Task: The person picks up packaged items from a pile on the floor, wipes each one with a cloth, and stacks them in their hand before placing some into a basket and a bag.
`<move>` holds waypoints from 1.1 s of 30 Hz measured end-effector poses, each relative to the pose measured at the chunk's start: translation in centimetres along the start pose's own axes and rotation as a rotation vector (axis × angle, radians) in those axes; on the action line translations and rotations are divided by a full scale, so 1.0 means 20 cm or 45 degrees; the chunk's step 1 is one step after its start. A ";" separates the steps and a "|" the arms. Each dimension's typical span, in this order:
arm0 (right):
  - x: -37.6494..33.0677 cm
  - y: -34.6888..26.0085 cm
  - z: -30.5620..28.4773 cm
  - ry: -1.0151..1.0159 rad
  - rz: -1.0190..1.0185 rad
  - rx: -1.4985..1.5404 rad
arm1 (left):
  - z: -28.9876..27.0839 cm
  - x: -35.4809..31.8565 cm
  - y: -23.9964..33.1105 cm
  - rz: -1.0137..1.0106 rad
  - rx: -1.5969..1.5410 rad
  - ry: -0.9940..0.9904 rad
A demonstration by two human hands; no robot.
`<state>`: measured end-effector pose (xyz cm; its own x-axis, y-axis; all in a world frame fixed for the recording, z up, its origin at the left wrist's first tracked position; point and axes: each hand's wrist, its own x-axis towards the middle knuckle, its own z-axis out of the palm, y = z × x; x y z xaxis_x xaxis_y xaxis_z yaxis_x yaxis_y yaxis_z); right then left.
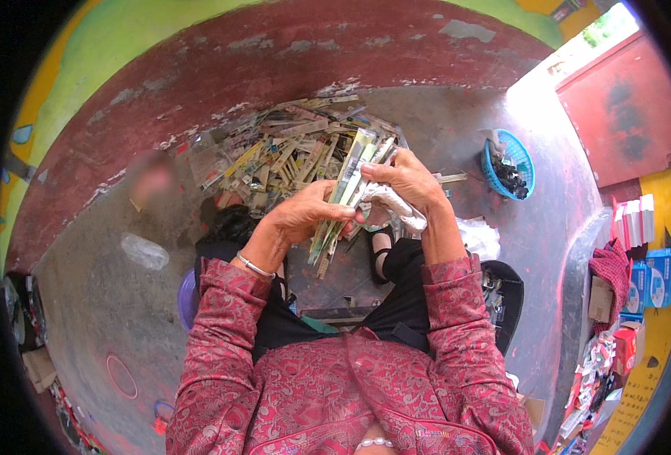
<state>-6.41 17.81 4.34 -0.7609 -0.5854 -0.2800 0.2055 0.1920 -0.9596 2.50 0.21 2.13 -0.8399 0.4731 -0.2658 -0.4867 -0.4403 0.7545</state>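
Observation:
Above my lap I hold a bundle of long, flat, narrow strips (pixel 350 173), some pale green and some with clear, shiny plastic. The bundle tilts, its upper end leaning right. My left hand (pixel 305 214) grips the lower part, thumb across the front. Nearer the upper end, my right hand (pixel 410 180) is closed on the same bundle, with its thumb on the strips. White, crumpled, cloth-like material (pixel 397 205) covers the lower fingers of my right hand. Beyond my hands, a loose heap of similar strips (pixel 275 155) lies on the floor against the wall.
A blue basket (pixel 531 168) with dark scraps stands at the right. Clear plastic bags lie on the floor to the left (pixel 144 252) and beside my right knee (pixel 479 236). A purple basin (pixel 188 299) sits by my left leg. Blue boxes (pixel 658 277) line the right side.

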 end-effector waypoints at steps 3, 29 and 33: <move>0.02 -0.01 0.00 -0.028 0.024 -0.069 | -0.05 0.01 -0.04 -0.004 -0.029 -0.062; 0.05 -0.06 -0.06 1.320 -0.985 -0.892 | -0.01 0.06 -0.08 -0.076 0.087 0.135; 0.05 0.08 0.23 0.611 -1.445 -1.490 | 0.02 0.08 -0.16 0.095 0.288 0.138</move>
<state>-4.04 13.75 2.47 -0.3439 -0.5958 0.7258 -0.8962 0.4391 -0.0641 2.86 2.66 -0.45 -0.8984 0.3557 -0.2577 -0.3665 -0.2837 0.8861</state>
